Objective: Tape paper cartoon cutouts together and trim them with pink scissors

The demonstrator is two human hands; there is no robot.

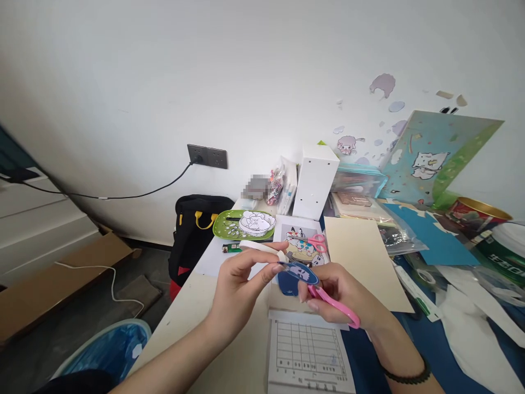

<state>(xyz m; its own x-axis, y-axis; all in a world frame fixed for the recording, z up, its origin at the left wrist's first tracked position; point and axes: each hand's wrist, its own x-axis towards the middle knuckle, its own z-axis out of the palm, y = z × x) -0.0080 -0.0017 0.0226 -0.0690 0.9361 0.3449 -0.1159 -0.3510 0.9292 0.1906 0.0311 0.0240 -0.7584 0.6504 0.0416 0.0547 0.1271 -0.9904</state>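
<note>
A small dark blue paper cutout (303,273) with a pale printed figure is held up over the table. My left hand (246,276) pinches its left edge between thumb and fingers. Against its right side is my right hand (338,293), closed round pink-handled scissors (338,310); their blades are hidden. More dark blue paper (287,284) shows just below the cutout. A white curved band (262,249) shows behind my left fingers; I cannot tell whether they touch it. Beyond my hands, another pair of pink scissors (316,241) lies on a printed cartoon sheet (305,223).
A green tray (223,232) with a paper drawing stands behind my left hand. Below my hands lies a printed form (309,350). Cream card (356,246), blue card (447,246) and white paper scraps (471,323) cover the right. A lined bin (106,350) stands lower left.
</note>
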